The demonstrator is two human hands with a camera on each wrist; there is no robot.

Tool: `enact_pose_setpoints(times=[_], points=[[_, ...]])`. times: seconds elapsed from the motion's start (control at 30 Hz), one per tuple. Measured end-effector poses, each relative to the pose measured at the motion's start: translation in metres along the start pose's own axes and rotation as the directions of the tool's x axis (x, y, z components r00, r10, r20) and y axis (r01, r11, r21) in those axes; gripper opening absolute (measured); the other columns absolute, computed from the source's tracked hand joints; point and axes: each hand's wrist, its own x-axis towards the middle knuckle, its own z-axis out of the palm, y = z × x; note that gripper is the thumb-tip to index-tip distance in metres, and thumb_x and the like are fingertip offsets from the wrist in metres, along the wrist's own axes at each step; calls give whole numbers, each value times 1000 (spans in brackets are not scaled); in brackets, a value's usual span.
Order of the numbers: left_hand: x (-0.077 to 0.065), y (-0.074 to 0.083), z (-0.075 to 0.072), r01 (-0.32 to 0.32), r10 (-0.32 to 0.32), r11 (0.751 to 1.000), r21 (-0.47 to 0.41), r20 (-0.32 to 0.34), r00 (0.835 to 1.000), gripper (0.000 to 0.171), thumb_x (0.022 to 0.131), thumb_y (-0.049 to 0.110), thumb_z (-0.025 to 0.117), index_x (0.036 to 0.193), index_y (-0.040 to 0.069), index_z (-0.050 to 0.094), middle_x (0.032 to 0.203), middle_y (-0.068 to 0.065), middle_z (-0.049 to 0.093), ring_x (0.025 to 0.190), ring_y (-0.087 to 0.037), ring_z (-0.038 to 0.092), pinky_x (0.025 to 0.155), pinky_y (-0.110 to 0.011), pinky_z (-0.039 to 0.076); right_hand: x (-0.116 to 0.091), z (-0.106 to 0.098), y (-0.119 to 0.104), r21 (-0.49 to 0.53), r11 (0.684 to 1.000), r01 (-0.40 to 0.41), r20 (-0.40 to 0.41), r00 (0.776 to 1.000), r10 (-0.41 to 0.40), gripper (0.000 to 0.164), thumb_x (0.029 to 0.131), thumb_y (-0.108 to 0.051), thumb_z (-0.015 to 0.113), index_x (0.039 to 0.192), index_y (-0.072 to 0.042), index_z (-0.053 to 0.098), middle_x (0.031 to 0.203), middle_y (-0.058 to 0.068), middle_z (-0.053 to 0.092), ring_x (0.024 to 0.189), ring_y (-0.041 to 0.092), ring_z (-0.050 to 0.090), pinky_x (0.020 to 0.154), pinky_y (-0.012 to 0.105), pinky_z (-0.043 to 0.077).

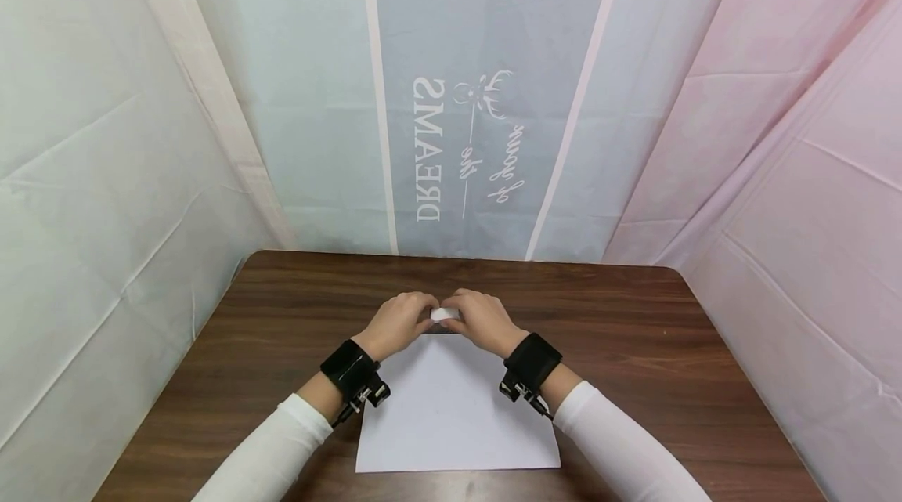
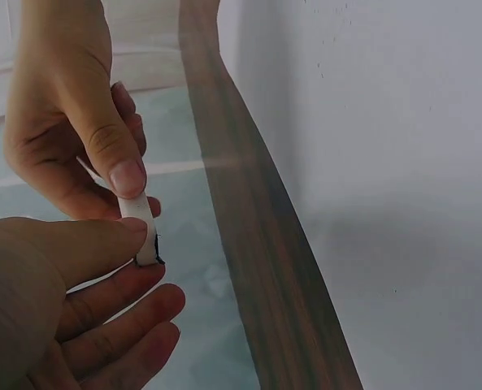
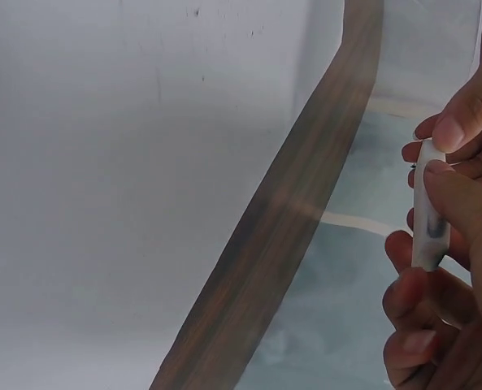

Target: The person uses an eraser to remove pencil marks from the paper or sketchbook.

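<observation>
A small white eraser [image 1: 444, 315] with dark smudges is held between both hands, just beyond the far edge of a white sheet of paper [image 1: 458, 420]. My left hand [image 1: 400, 322] pinches one end between thumb and fingers; its other fingers spread below in the left wrist view. The other end is gripped by my right hand [image 1: 488, 322], whose thumb presses on the face of the eraser [image 3: 432, 207] in the right wrist view. Small dark specks dot the paper [image 2: 387, 162], which appears large beside the hands in the left wrist view.
The paper lies on a dark brown wooden table [image 1: 634, 361]. Pale fabric curtains [image 1: 493, 16] hang behind and along both sides of it. Each wrist wears a black band [image 1: 350, 371] with a small camera and cable.
</observation>
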Motion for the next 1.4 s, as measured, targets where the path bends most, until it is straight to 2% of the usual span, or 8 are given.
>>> enact_pose_setpoints(times=[0.3,0.67,1.03,1.4], points=[[13,-8,3,17,-18,998,57,19,1000,23,92,12,74,114,7,72,112,-8,74,100,-22,71,78,-36,60,12,6,5,-45,998,-38,16,999,39,29,91,-30,75,114,-13,76,103,3,71,84,16,68,68,32,58],[28,-15,14,47,-52,993,110,40,998,21,92,11,74,112,8,72,104,-6,75,86,-17,70,67,-32,57,24,13,7,-106,991,-85,59,994,92,30,90,-28,76,116,-12,76,107,5,73,90,20,71,69,33,60],[31,-22,32,51,-63,989,135,80,995,19,91,11,75,110,10,73,104,-5,75,84,-18,71,66,-31,57,24,32,13,-170,978,-116,106,985,136,23,90,-29,77,111,-18,77,98,1,70,79,16,67,63,28,55],[32,-24,37,74,-87,990,118,106,991,13,91,10,75,103,11,72,95,-3,73,81,-17,69,66,-31,56,25,37,13,-173,980,-103,103,987,122,21,89,-28,78,108,-18,79,95,1,70,77,16,66,62,29,55]])
